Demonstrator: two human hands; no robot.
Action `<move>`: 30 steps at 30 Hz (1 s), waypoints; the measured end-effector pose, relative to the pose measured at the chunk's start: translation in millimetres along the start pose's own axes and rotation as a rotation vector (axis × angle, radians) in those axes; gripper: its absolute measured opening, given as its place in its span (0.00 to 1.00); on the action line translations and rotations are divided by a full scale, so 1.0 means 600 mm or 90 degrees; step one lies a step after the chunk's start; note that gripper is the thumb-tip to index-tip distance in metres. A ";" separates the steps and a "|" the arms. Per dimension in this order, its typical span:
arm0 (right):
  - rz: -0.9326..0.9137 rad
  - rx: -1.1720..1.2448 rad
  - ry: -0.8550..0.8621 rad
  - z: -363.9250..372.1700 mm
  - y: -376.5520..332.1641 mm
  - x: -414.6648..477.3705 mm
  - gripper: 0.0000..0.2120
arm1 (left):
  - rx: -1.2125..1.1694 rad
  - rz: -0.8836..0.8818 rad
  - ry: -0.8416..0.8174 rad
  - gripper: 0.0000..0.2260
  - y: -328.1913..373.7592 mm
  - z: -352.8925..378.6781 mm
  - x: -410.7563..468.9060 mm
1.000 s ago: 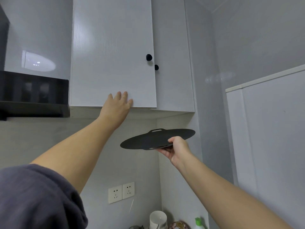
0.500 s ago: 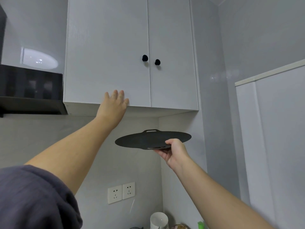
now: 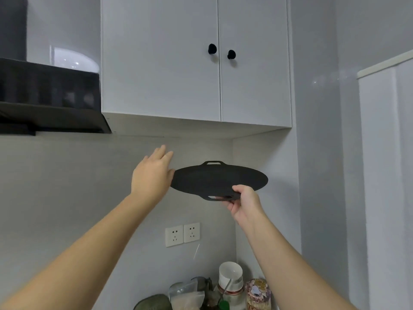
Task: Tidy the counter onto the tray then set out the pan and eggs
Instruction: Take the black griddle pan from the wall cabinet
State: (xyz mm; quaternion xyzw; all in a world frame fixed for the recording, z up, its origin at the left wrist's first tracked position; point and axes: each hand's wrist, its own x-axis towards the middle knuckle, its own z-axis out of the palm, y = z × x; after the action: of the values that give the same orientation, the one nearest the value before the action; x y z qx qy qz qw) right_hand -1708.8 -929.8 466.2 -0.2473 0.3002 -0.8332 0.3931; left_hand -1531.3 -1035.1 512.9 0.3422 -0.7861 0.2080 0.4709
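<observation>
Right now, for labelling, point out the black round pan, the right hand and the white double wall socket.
black round pan [image 3: 219,179]: head view, top face.
right hand [image 3: 245,203]: head view, its middle.
white double wall socket [image 3: 174,235]: head view, left plate.

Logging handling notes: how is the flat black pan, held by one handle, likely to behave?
The pan looks stiff: gripped by the right hand at one handle only, it shows no sag. Probably light enough, since one hand holds it near level. It could tip; the left hand is beside its edge.
</observation>
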 end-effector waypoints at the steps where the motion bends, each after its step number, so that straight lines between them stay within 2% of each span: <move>1: 0.003 0.006 -0.003 -0.005 0.011 -0.001 0.09 | -0.071 -0.086 -0.034 0.20 -0.004 0.007 -0.026; 5: 0.045 0.029 -0.031 -0.020 0.079 -0.014 0.11 | -0.376 -0.428 -0.112 0.31 -0.039 0.025 -0.115; 8: 0.086 0.036 -0.048 -0.018 0.137 -0.032 0.10 | -0.671 -0.664 -0.109 0.33 -0.077 0.020 -0.172; 10: 0.123 0.025 -0.052 -0.006 0.189 -0.055 0.10 | -0.849 -0.756 -0.082 0.28 -0.112 0.004 -0.218; 12: 0.166 0.016 -0.066 0.007 0.239 -0.080 0.10 | -0.935 -0.795 -0.044 0.15 -0.141 -0.018 -0.263; 15: 0.243 -0.005 -0.092 0.032 0.307 -0.130 0.10 | -0.959 -0.866 0.006 0.07 -0.184 -0.061 -0.332; 20: 0.345 -0.055 -0.190 0.094 0.414 -0.247 0.09 | -0.990 -0.965 0.088 0.10 -0.275 -0.168 -0.478; 30: 0.536 -0.044 -0.340 0.242 0.686 -0.529 0.12 | -0.908 -0.969 0.316 0.12 -0.459 -0.467 -0.771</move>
State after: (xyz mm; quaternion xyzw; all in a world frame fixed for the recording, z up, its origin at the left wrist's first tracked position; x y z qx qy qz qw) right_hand -1225.8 -929.6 225.7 -0.3224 0.2899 -0.4994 0.7501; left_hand -1012.5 -882.1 237.8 0.3366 -0.1884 -0.5836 0.7146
